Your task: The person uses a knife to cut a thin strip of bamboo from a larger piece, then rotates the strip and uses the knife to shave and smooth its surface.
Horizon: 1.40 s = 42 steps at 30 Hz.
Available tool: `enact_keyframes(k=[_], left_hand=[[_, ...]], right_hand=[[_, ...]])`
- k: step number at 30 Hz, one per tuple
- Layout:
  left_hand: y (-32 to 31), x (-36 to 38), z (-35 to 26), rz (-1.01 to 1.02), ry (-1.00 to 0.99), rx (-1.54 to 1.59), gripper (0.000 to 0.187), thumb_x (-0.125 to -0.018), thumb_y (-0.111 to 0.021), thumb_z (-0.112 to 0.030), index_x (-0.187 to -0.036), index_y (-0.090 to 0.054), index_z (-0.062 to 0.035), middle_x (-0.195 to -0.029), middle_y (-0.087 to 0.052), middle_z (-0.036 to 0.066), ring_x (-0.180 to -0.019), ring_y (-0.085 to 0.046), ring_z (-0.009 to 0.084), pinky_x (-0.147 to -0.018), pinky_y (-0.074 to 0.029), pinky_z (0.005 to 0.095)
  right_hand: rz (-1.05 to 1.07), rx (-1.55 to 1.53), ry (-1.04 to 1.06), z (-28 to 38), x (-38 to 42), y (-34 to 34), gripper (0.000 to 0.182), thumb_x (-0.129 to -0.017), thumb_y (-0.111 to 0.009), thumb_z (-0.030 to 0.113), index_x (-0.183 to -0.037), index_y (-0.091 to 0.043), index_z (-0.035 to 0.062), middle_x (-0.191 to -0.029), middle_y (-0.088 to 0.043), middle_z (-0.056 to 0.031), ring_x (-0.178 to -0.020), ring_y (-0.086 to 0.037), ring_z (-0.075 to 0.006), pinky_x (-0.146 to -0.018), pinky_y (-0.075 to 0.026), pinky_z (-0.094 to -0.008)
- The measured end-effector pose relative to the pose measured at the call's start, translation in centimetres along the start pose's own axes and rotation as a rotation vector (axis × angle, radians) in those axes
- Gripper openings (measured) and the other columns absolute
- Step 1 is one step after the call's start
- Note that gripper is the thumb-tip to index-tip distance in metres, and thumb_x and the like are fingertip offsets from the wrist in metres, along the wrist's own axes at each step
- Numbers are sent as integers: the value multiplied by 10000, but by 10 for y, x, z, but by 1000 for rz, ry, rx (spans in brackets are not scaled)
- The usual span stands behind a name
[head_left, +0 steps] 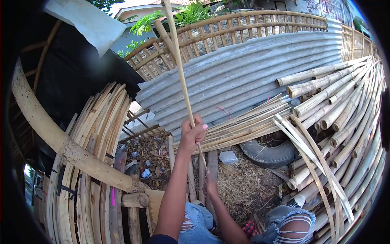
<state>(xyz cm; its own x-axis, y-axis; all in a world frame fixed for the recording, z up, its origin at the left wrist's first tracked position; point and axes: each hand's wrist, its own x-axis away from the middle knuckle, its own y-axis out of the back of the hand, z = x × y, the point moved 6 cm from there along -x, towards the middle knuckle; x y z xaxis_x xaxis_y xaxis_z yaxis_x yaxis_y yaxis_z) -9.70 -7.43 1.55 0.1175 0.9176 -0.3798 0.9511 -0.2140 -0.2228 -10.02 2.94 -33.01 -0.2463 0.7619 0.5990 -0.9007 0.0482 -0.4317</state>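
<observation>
A long, thin bamboo strip (181,77) stands nearly upright in front of me, its top running out of view. My left hand (193,132) is wrapped round it partway down, thumb to the right. Lower down, my right hand (210,186) is closed at the strip's bottom end, near my knees. Whether the right hand also grips anything else is hidden. Just beyond my left hand lies a bundle of split bamboo strips (239,132). Wooden pieces (212,160) stand beneath the hands.
Stacked bamboo poles (337,110) fill the right side, with loose pale strips (321,166) leaning there. A tyre (270,152) lies before them. On the left, a thick bamboo pole (81,156) crosses bundled slats (99,122). Behind stands corrugated metal sheeting (243,69). Shavings (243,187) cover the ground.
</observation>
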Motion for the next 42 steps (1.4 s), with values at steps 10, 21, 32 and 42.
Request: enact_keyframes(k=[10,21,32,42], left_hand=[[-16,14,0,16,16,30,234,-741,-564,-6,-645,-359,-65,-476,-289,-39,-366,-230,33,-342,-161,214],[22,20,-16,-115,-84,-4,233,-753,-552,-20,-646,-353,-74,-460,-249,-52,-339,-190,33,-319,-147,219],[60,14,-28,-250,-133,-6,222,-759,-514,-26,-649,-333,-93,-434,-204,-52,-311,-161,50,-296,-149,221],[45,8,-23,-216,-120,-32,221,-786,-520,-42,-659,-343,-80,-438,-245,-39,-317,-170,47,-306,-143,224]], right_hand=[[48,-322,200,109,76,-41,546,-899,-388,519,-519,-285,140,-401,-237,43,-290,-231,-77,-297,-140,-242],[173,-78,408,96,104,-72,525,-939,-389,387,-530,-342,61,-439,-291,7,-395,-255,-94,-386,-207,-292],[47,-37,542,121,113,-68,512,-945,-410,328,-561,-364,-7,-485,-271,-15,-487,-247,-110,-445,-238,-336],[72,-13,257,96,97,-56,512,-935,-384,432,-536,-356,111,-440,-283,30,-363,-251,-77,-346,-197,-271]])
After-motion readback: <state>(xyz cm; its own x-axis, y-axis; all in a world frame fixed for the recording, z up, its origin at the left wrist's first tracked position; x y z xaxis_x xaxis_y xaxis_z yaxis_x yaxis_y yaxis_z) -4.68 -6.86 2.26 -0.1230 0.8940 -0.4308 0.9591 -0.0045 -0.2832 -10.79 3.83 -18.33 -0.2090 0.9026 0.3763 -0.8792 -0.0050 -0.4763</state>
